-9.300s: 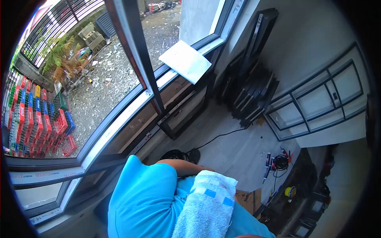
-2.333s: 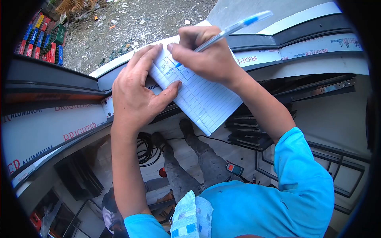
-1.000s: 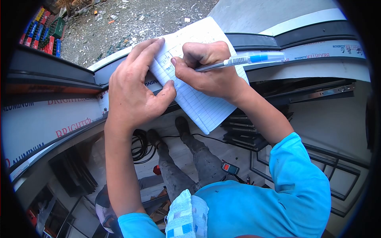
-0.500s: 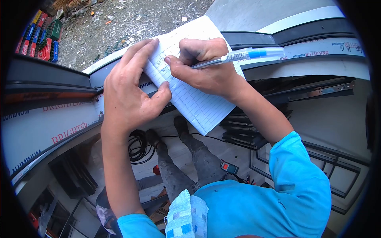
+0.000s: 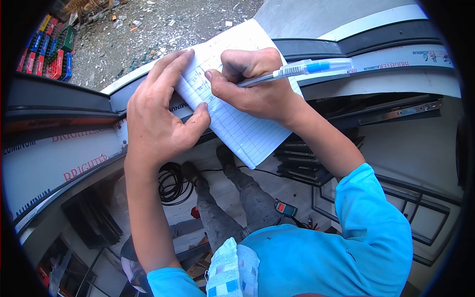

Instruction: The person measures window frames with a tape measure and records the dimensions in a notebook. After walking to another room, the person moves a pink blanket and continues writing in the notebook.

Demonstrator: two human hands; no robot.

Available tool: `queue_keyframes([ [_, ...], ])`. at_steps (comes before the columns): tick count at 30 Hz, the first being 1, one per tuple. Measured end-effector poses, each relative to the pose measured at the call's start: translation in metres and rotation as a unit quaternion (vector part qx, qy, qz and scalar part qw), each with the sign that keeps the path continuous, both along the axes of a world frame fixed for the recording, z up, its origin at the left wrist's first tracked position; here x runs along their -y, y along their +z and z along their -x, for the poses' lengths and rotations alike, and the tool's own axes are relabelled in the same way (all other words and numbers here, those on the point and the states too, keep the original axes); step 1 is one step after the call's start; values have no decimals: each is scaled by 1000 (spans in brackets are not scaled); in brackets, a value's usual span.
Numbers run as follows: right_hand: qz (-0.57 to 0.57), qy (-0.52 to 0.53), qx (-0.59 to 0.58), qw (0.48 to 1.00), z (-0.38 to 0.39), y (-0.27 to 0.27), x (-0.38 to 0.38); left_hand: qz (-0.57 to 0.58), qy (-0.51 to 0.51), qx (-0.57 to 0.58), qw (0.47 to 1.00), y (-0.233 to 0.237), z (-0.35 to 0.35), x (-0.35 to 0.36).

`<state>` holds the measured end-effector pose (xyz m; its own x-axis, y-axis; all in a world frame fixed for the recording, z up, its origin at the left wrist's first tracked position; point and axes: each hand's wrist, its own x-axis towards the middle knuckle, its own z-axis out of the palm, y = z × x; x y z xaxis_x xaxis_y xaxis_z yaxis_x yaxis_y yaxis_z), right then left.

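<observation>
A lined paper pad [image 5: 250,129] lies slanted across the dark window frame, with short handwritten figures near its left side. My right hand [image 5: 260,84] grips a clear-barrelled pen [image 5: 314,66], thumb and fingers closed around its lower part. The pen's tip is hidden behind the thumb, and its capped end with a blue section points right. On the pad's left edge rests my left hand [image 5: 161,109], open, with its thumb apart from the stretched fingers.
Aluminium frame members [image 5: 57,94] with printed film run below the pad. Outside are rubble ground [image 5: 173,24] and stacked crates [image 5: 44,49]. A coiled black cable [image 5: 173,185] lies on the floor. Dark metal pieces [image 5: 304,161] are stacked at right. A person's striped clothing [image 5: 132,272] shows lower left.
More of the written figures shows beside my right thumb. Both hands and the pad appear slightly further left; their grip is the same.
</observation>
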<state>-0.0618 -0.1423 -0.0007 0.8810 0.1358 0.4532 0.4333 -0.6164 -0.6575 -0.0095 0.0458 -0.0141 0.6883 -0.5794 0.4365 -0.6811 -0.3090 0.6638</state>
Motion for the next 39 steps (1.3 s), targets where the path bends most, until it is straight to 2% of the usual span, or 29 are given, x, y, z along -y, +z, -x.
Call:
queue_keyframes([
  [5, -7, -11, 17, 1000, -2, -2, -3, 1, 1, 8, 1000, -1, 0, -2],
  [8, 7, 13, -27, 1000, -2, -1, 0, 5, 9, -3, 1000, -2, 0, -2],
  [11, -207, 18, -43, 977, -6, -5, 10, 0, 17, -31, 999, 0, 1, -1],
  [12, -245, 2, -28, 969, -7, -1, 16, 1, 15, -27, 1000, 0, 2, 0],
  [13, -324, -6, -48, 945, -4, 4, 22, 3, 14, -22, 1000, 0, 1, 0],
  [15, -391, -59, -33, 918, 2, 11, 38, 4, 12, -18, 1000, 1, 1, 1],
  [18, -431, -30, -13, 902, 11, 23, 65, 1, 12, -22, 1000, 4, 2, 4],
  [21, -447, -74, -15, 891, 17, 33, 68, 1, 18, -30, 999, 5, 3, 5],
  [28, -337, -54, 48, 939, 16, 33, 65, 4, 19, -26, 999, 6, 4, 6],
  [36, -259, -8, 11, 966, 18, 30, 54, 8, 22, -25, 999, 4, 3, 5],
  [39, -243, -15, 41, 969, 19, 24, 56, 8, 24, -25, 999, 4, 3, 6],
])
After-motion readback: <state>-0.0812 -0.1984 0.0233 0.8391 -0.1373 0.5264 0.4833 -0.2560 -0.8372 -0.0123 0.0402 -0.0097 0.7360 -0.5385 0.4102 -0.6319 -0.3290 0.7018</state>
